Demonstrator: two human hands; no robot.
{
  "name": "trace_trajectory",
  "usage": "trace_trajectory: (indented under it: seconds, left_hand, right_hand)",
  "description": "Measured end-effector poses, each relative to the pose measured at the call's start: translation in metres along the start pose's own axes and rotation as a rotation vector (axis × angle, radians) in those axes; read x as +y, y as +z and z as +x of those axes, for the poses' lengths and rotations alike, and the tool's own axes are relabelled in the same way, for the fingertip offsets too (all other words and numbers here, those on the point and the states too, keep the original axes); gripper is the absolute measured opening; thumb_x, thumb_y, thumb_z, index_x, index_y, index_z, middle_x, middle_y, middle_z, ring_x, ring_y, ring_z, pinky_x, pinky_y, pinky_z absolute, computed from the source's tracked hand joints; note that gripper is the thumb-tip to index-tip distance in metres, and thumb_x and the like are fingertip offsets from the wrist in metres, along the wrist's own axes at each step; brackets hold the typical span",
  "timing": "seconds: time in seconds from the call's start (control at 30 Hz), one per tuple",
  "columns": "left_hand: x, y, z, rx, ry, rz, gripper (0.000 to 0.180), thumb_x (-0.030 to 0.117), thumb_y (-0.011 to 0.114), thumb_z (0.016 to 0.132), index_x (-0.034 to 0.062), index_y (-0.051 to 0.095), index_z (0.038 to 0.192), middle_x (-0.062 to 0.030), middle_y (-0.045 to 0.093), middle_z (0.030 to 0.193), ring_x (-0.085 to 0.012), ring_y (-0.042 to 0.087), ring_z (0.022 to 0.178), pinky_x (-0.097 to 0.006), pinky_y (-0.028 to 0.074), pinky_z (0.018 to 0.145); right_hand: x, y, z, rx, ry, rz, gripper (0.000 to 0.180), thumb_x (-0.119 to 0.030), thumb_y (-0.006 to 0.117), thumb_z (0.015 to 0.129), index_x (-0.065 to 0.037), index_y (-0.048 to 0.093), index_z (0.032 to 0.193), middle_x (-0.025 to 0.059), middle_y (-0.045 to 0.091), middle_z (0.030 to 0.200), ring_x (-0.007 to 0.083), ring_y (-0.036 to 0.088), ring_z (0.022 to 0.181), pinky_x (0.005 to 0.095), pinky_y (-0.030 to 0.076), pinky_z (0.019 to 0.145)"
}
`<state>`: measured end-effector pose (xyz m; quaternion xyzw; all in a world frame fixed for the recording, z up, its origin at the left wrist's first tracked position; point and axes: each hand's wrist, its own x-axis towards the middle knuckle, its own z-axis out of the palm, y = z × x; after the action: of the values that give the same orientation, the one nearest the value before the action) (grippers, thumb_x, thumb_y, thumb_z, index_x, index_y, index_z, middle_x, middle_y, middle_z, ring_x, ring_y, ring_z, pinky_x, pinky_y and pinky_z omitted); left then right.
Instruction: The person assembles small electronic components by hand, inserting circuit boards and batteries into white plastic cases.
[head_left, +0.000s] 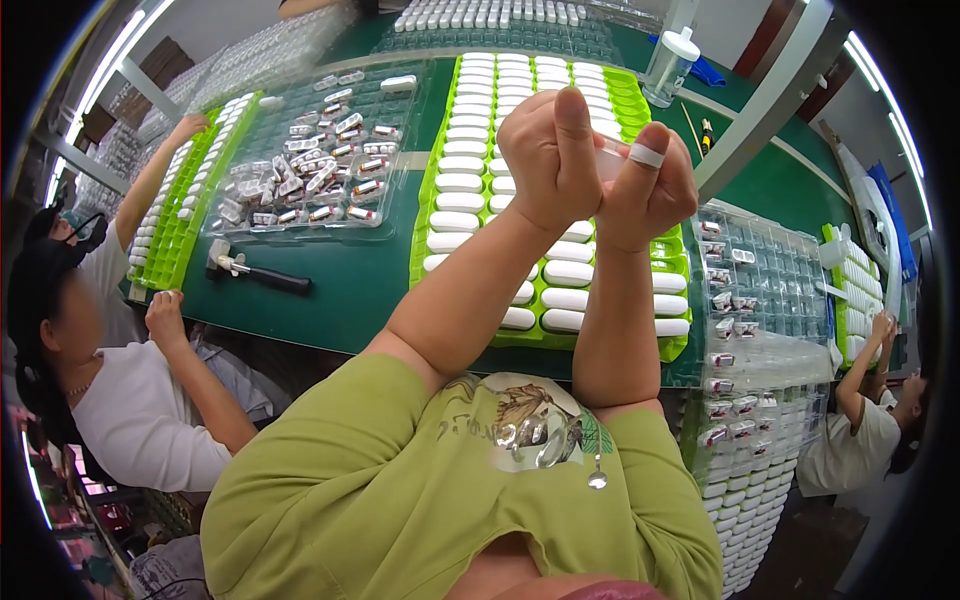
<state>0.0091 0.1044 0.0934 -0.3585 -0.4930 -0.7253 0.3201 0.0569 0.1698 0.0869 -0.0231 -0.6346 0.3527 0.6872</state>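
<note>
My left hand [545,150] and my right hand [648,190] are raised and pressed together, fingers curled, above a bright green tray [428,215] filled with rows of white oblong parts [460,185]. A small pale part [608,162] shows between the two hands, mostly hidden by the fingers. My left thumb points up. A white tape band wraps my right thumb.
A clear tray [395,150] of small red-and-white parts lies to the left on the dark green table [360,290], with a black-handled tool [262,273] in front of it. Stacked clear trays [775,300] stand at right, a white bottle [668,62] behind. Other people work at left [140,410] and right [868,425].
</note>
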Motion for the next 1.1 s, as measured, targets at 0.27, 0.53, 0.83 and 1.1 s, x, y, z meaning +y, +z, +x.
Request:
trace_trajectory:
  seconds: [0.27,0.53,0.83,1.1]
  left_hand:
    - [-0.004,-0.018,-0.023,-0.172,-0.080,0.066,0.033,0.021,0.060,0.096,0.0035,0.061,0.068,-0.0068,0.050,0.056,-0.0172,0.045,0.051,-0.032,0.036,0.048]
    - [0.005,-0.076,-0.039,-0.489,-0.846,-0.381,0.056,0.004,0.074,0.085,-0.0009,0.043,0.131,-0.0077,0.058,0.095,-0.0090,0.061,0.067,-0.021,0.053,0.056]
    - [0.001,-0.103,-0.049,-0.525,-0.831,-0.327,0.051,0.000,0.071,0.085,0.0025,0.047,0.131,-0.0091,0.057,0.101,-0.0118,0.065,0.073,-0.023,0.055,0.064]
    - [-0.009,-0.108,-0.057,-0.407,-1.128,-0.441,0.028,0.004,0.069,0.088,-0.0044,0.057,0.112,-0.0115,0.066,0.101,-0.0170,0.068,0.087,-0.029,0.059,0.073]
  right_hand:
    - [0.016,-0.011,-0.016,-0.052,0.036,0.019,0.038,-0.013,0.056,0.094,-0.004,0.050,0.058,0.0076,0.042,0.053,0.0237,0.040,0.049,0.0356,0.030,0.049]
    - [0.019,-0.035,-0.028,-0.292,-0.120,0.064,0.019,-0.010,0.064,0.090,-0.004,0.058,0.073,0.0088,0.056,0.068,0.0230,0.052,0.062,0.0327,0.042,0.059]
    - [0.024,-0.068,-0.042,-0.810,1.220,0.532,0.029,-0.016,0.067,0.091,0.004,0.061,0.112,0.0079,0.066,0.096,0.0101,0.061,0.077,0.0240,0.050,0.063]
    - [0.023,-0.071,-0.050,-0.752,1.115,0.560,0.028,0.004,0.059,0.086,0.007,0.060,0.114,0.0106,0.066,0.102,0.0131,0.063,0.091,0.0271,0.053,0.078]
